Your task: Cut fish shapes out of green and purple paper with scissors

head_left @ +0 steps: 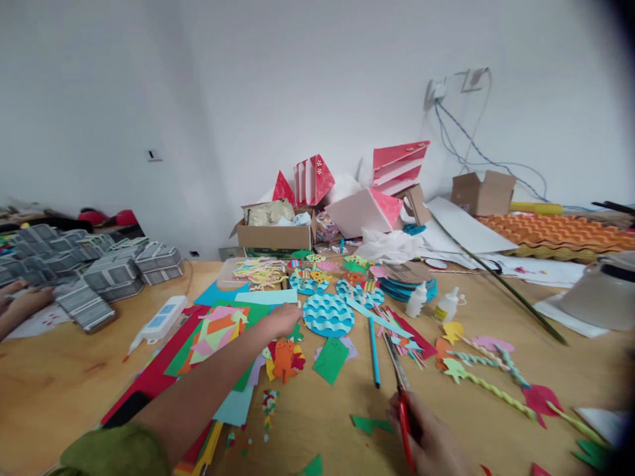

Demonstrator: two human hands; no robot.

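My right hand point(421, 430) is closed around the red handles of a pair of scissors point(401, 390), whose blades point away from me. Green paper scraps point(367, 423) lie beside it. My left hand point(285, 320) reaches across the coloured papers, its fingers together near a blue wave-patterned disc point(328, 315); whatever is between them is too small to make out. Just below that hand lie an orange paper cutout point(284, 360) and other small cutouts. A green paper piece point(331, 360) rests on the table between my hands, with a blue pen point(374, 354) to its right.
Stacked coloured sheets point(233, 403) lie under my left forearm. Two white glue bottles point(447, 305), braided strips with paper shapes point(496, 393) and a long green stick point(501, 281) are to the right. A cardboard box point(275, 236) stands behind. Another person's hands point(30, 304) show at far left.
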